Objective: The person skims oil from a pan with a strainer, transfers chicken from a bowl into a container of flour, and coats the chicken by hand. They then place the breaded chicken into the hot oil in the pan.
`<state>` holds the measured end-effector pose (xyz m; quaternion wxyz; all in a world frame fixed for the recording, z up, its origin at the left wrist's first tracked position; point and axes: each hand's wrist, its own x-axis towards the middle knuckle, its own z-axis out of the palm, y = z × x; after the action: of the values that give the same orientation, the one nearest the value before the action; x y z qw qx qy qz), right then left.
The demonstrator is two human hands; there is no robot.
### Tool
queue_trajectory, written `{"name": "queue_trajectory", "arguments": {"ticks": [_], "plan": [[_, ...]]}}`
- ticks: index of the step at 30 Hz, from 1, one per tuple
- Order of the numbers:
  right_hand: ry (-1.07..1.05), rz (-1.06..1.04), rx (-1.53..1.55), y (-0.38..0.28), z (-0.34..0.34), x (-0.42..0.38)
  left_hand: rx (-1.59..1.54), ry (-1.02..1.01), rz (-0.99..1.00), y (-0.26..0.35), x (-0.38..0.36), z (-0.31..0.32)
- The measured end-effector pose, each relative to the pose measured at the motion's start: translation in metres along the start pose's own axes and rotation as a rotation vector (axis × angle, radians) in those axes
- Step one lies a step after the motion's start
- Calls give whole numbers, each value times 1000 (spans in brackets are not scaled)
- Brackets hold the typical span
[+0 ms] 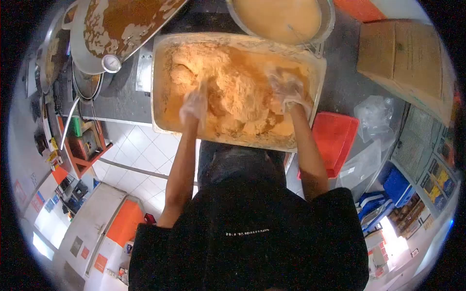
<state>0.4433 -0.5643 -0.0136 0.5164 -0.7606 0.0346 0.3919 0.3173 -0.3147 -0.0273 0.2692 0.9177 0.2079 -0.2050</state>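
A large rectangular tub [159,109] holds a heap of pale orange flour-like coating [233,92], with lumpy coated pieces [182,74] in it. Both my hands wear clear plastic gloves dusted with the powder. My left hand [193,104] is at the left of the heap, beside the coated pieces, its fingers pointing into the powder and smeared by motion. Over the tub's right side is my right hand [289,89], its fingers apart and somewhat blurred, close over the powder.
Behind the tub stands a round bowl [279,19] of cloudy tan liquid. A fryer vat [121,29] of brown oil, with a dial thermometer [111,63], is at upper left. To the right are a red tray [334,143], plastic bags [374,116] and a cardboard box [403,63].
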Motion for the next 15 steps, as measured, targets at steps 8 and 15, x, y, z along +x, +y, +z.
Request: {"name": "queue_trajectory", "arguments": {"ticks": [8, 15], "plan": [[-177, 572, 10, 7, -35, -41, -1117, -181, -59, 51, -8, 19], [-96, -234, -119, 37, 3, -53, -157, -279, 170, 34, -41, -24]]}}
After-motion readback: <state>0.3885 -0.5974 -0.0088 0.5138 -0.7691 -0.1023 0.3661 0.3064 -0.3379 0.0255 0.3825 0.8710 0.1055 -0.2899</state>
